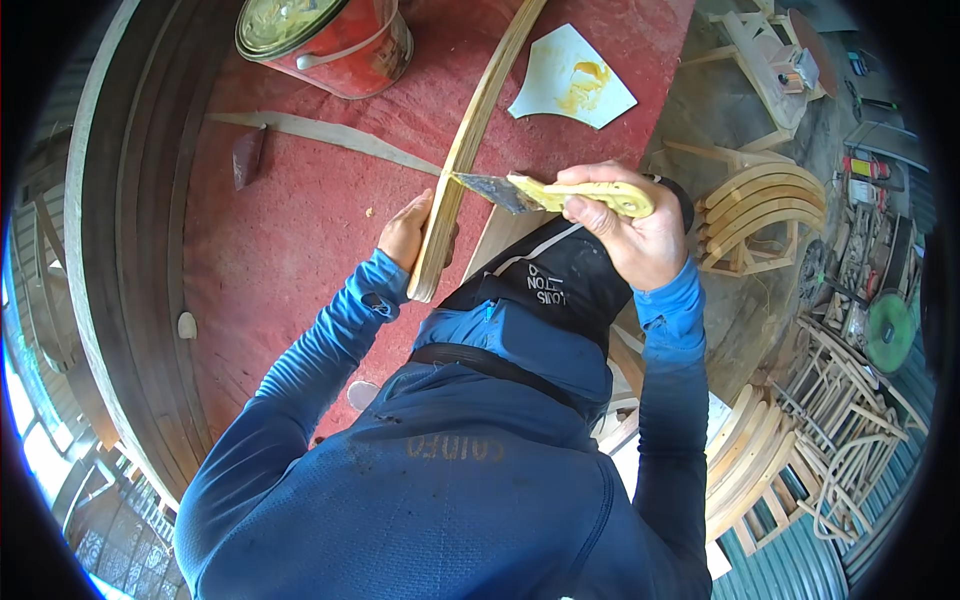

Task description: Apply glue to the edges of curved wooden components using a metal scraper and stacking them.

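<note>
In the head view, a curved wooden strip (468, 150) was held near its lower end, at the centre of the frame, by the left hand (404, 230). A putty knife (540, 190) was gripped by its yellow handle in the right hand (640, 238), its blade set at the strip's edge. Yellow paste (592, 72) was borne by a white plate (545, 72) on the red desk (290, 220), upper centre. Filling was judged to be in hand; a steady strip and an angled blade were called for next. Some left fingers were hidden behind the strip, whose far end was cut off; paste on the blade could not be made out.
</note>
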`<state>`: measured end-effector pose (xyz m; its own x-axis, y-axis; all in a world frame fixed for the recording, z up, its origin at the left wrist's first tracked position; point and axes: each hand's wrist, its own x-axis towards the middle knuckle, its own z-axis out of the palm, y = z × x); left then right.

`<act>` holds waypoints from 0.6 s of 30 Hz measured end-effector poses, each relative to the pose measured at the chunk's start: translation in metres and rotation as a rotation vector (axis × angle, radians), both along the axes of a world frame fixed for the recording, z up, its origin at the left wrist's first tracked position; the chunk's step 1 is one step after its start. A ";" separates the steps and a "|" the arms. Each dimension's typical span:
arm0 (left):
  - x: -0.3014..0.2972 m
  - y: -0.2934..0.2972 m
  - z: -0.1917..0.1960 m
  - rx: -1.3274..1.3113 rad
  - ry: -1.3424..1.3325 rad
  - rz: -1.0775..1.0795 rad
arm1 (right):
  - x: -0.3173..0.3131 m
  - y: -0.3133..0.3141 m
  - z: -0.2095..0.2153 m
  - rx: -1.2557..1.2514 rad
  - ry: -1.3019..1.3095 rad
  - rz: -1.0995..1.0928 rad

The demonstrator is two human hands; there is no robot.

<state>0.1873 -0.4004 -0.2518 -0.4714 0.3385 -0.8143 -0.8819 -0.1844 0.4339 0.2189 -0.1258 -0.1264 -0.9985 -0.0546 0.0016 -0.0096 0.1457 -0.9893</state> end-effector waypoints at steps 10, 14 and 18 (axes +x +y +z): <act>0.004 -0.006 -0.022 0.045 -0.013 -0.039 | 0.040 -0.033 0.028 0.399 0.346 0.281; 0.006 -0.002 -0.023 -0.023 -0.007 -0.008 | 0.051 -0.030 0.038 0.409 0.301 0.307; 0.004 -0.007 -0.022 0.098 -0.140 0.017 | 0.041 -0.024 0.027 0.423 0.361 0.178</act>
